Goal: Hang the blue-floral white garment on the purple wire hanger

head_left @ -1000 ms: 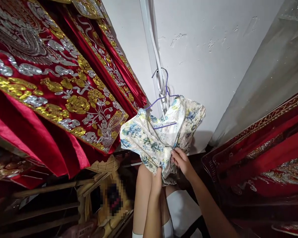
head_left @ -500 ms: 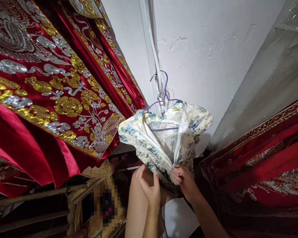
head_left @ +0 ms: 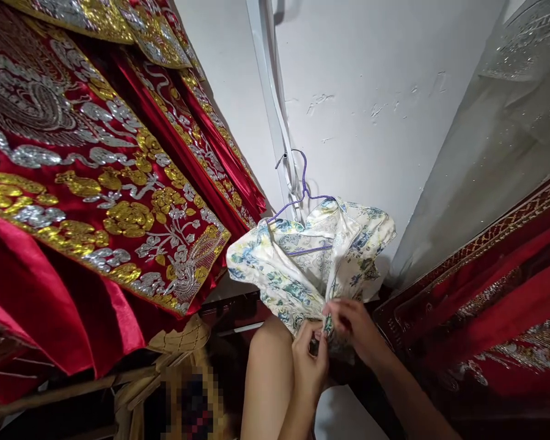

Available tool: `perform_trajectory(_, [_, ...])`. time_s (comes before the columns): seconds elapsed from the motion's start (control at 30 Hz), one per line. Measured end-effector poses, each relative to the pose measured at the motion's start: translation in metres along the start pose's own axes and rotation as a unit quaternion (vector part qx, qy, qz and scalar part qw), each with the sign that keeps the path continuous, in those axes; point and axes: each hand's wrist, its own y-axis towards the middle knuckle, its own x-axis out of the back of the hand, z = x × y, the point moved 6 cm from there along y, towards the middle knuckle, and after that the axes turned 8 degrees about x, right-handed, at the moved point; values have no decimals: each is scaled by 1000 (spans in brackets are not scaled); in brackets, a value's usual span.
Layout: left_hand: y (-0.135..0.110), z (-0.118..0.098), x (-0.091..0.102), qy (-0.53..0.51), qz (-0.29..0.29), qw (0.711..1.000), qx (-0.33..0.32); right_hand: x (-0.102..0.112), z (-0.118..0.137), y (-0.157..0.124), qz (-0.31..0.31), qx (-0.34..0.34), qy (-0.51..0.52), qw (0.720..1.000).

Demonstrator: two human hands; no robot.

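A small cream dress with blue and green flowers (head_left: 297, 269) hangs on a purple wire hanger (head_left: 302, 183) hooked to a white strip on the wall. My left hand (head_left: 309, 360) pinches the dress's lower edge from below. My right hand (head_left: 355, 327) pinches the same edge just beside it, fingers closed on the cloth near the open front seam. Both hands meet at the bottom of the dress.
Red garments with heavy gold and silver embroidery (head_left: 96, 183) hang close on the left. More red embroidered cloth (head_left: 486, 305) and a pale sheer fabric (head_left: 499, 153) fill the right. A white wall (head_left: 362, 79) stands behind. A straw-coloured woven item (head_left: 183, 336) sits below left.
My left hand has moved right and closed on the dress's bottom edge beside my right hand. The view has tilted so the dress sits lower in the picture.
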Motion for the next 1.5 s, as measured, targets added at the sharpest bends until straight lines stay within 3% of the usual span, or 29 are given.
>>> perform_trajectory(0.17, [-6, 3, -7, 7, 7, 1000, 28, -22, 90, 49, 33, 60, 70, 995])
perform_trajectory(0.27, [-4, 3, -4, 30, 14, 999, 6, -38, 136, 57, 47, 115, 81, 989])
perform_trajectory(0.33, [3, 4, 2, 46, 22, 999, -3, -43, 149, 50, 36, 157, 60, 985])
perform_trajectory(0.43, [21, -3, 19, 33, 22, 999, 7, -47, 139, 35, 30, 189, 27, 981])
perform_trajectory(0.5, [38, -26, 37, 2, -13, 1000, -4, -49, 127, 30, 37, 194, 22, 980])
perform_trajectory(0.6, [66, -88, 64, -14, -73, 993, -88, -51, 120, 28, 42, 191, 18, 980])
perform_trajectory(0.73, [102, -174, 70, 60, -19, 970, -234, -55, 134, 25, 78, 204, -27, 975])
perform_trajectory(0.83, [110, -207, 65, 109, -4, 951, -289, -56, 143, 25, 86, 223, -80, 968])
perform_trajectory(0.93, [108, -217, 75, 117, -87, 934, -325, -52, 136, 35, 62, 239, -157, 956])
perform_trajectory(1.03, [114, -196, 123, 41, -262, 926, -269, -46, 110, 47, 67, 200, -240, 948])
perform_trajectory(1.1, [122, -158, 166, -92, -358, 914, -165, -38, 88, 46, 73, 168, -259, 948])
perform_trajectory(1.17, [132, -105, 193, -292, -362, 885, -32, -30, 65, 36, 65, 151, -236, 958])
perform_trajectory(1.2, [135, -78, 195, -384, -334, 859, 46, -27, 53, 29, 63, 144, -216, 964])
perform_trajectory(1.27, [132, -32, 179, -509, -264, 800, 174, -23, 28, 15, 58, 121, -165, 977])
perform_trajectory(1.33, [116, 1, 155, -554, -237, 766, 223, -18, 4, 5, 49, 94, -112, 988])
perform_trajectory(1.43, [80, 40, 116, -543, -236, 773, 228, 2, -16, 0, 16, 85, -61, 994])
perform_trajectory(1.5, [56, 58, 95, -532, -226, 780, 241, 20, -17, 0, 31, 77, -85, 993])
